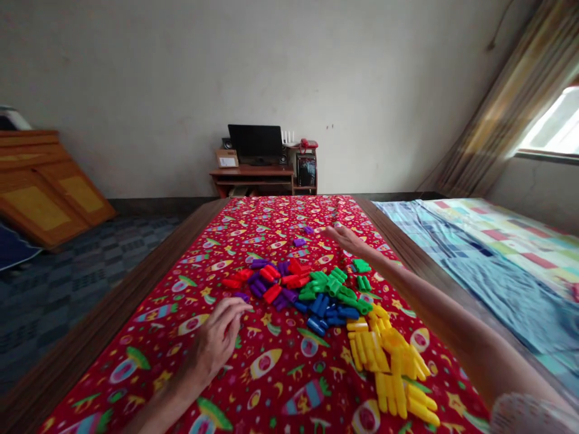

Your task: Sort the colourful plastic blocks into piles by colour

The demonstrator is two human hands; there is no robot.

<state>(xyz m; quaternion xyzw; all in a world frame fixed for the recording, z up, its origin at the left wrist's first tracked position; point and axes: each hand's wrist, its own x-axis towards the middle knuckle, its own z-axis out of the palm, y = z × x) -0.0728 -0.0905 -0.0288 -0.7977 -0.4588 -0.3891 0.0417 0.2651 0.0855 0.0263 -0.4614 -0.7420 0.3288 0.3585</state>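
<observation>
My left hand [220, 333] hovers at the near left of a pile of coloured plastic building pieces, its fingers loosely bent and nothing visible in them. Just beyond its fingertips lies a purple piece [242, 296]. My right arm stretches far forward, and my right hand [346, 236] is open above the cloth, fingers extended to the left. Nearest to it are two loose purple pieces, one farther off [308, 230] and one closer [299, 242]. Red pieces [272, 293] are mixed with purple ones. Green pieces [332, 283], blue pieces [320, 305] and yellow pieces [393, 355] form adjoining groups to the right.
A red patterned cloth [266, 386] covers the middle of a brown wooden table [181, 241]. Beyond stands a desk with a monitor [255, 143]. At right is a bed with a patchwork cover [515, 241]; at left, a wooden cabinet [49, 187].
</observation>
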